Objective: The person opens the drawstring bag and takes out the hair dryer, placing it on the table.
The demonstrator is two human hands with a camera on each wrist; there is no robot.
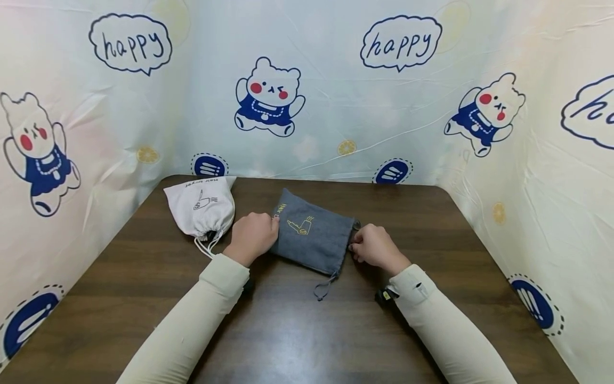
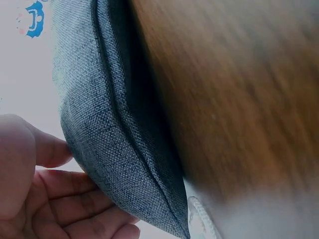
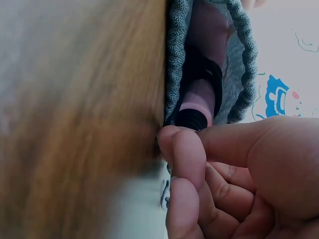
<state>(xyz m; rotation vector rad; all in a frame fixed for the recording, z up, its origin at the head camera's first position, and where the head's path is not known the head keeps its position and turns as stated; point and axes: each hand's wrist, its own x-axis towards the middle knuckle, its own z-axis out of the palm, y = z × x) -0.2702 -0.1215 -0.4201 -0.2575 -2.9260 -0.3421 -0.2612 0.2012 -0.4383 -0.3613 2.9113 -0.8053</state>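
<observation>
A dark grey drawstring bag [image 1: 314, 232] with a yellow hair dryer print and yellow lettering lies on the table. My left hand [image 1: 254, 234] grips its closed end; the left wrist view shows the thumb on one side of the cloth [image 2: 104, 134] and the fingers beneath. At the mouth on the right, my right hand [image 1: 376, 246] pinches the lower rim between thumb and index finger. Inside the gaping mouth, the right wrist view shows a pink hair dryer [image 3: 199, 94] with a black cord [image 3: 214, 79]. My fingertips hide the end of its black ribbed sleeve.
A white drawstring bag [image 1: 203, 205] with a similar print lies at the back left, close to my left hand, its white cords hanging toward me. The brown wooden table [image 1: 297, 336] ends at a printed cloth backdrop [image 1: 331, 106] on the back and sides.
</observation>
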